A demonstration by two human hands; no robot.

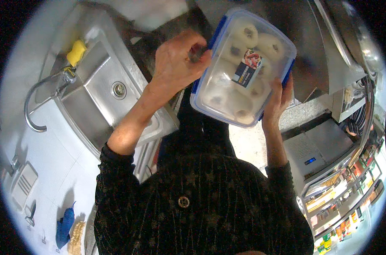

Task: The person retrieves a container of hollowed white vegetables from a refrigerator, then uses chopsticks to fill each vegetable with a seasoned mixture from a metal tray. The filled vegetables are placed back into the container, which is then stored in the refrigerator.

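A clear plastic food container (226, 81) with blue side latches is held up at a tilt in front of me. Through its lid show several pale, rounded pieces of food, most with a dark spot; I cannot tell what they are. A picture label (248, 67) sits on the lid. My right hand (277, 98) grips the container's right side, its fingers along the edge by the blue latch. At the opposite side is my left hand (181, 57), fingers curled and tips at the container's edge beside the other latch. Whether those tips grip it is unclear.
To the left lies a stainless steel sink (100, 86) with a curved faucet (36, 92) and a yellow sponge (76, 52) behind it. A grey appliance with a small blue display (310, 161) stands at right, near stocked shelves (333, 204). Blue cloth (65, 226) hangs at lower left.
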